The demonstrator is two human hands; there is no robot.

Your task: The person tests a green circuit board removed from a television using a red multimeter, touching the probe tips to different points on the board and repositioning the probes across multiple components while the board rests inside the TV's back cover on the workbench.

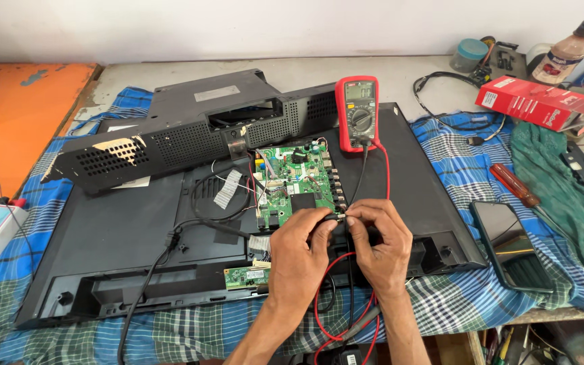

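Note:
A black flat-screen television (123,236) lies face down on a blue checked cloth, its back cover (184,135) lifted off and resting behind. A green circuit board (292,179) sits exposed in the middle. My left hand (300,251) pinches a probe tip at the board's lower right edge. My right hand (380,240) pinches a second probe tip right beside it, the fingertips of both hands almost touching. Red and black leads (326,297) run from the probes. A red multimeter (358,113) stands on the television behind the board.
A dark phone (508,247) and a red-handled screwdriver (514,186) lie at right beside a green cloth (562,196). A red box (542,103), a bottle (566,54) and cables sit at back right. An orange surface (21,115) is at left.

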